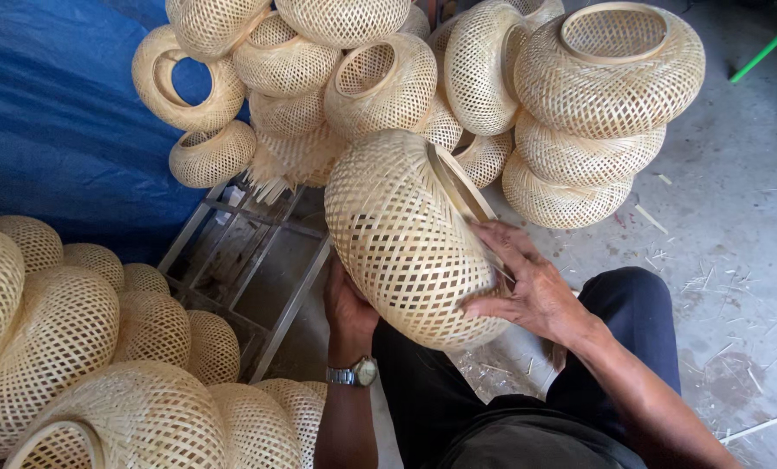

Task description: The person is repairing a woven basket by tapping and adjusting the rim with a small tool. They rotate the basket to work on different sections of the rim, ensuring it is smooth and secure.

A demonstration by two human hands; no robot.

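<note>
- Over the person's lap, centre of view: one woven bamboo basket [401, 239], rounded and open-weave, tipped on its side with its rimmed mouth turned toward the upper right. It is held clear of the floor, above the dark trousers [618, 317].
- Left hand [347, 311]: cupped under the lower left of the basket's belly, grip closed against the weave, bearing its weight. A metal wristwatch [354, 373] sits on that wrist.
- Right hand [527, 282]: laid on the basket's right flank just below the rim, fingers [493, 234] spread and pressed on the edge strips; grip grasping the rim area rather than clenched into a fist.
- Step in hand, as judged: working or checking the rim band [458, 187], where loose strip ends appear to meet the mouth. Whether the ends are tucked cannot be told.
- Next move, as judged: calls for steady support from below while the fingers press along the rim, and a slow turn of the basket to bring the next stretch of edge round.
- Behind, upper view: a heap of finished baskets [610, 74], some stacked, mouths facing various ways.
- Lower left: a second heap of like baskets [59, 339].
- Between the heaps: a metal frame [250, 260] lying on the concrete floor [736, 217], which is strewn with bamboo slivers.
- Upper left: blue tarpaulin [50, 130].
</note>
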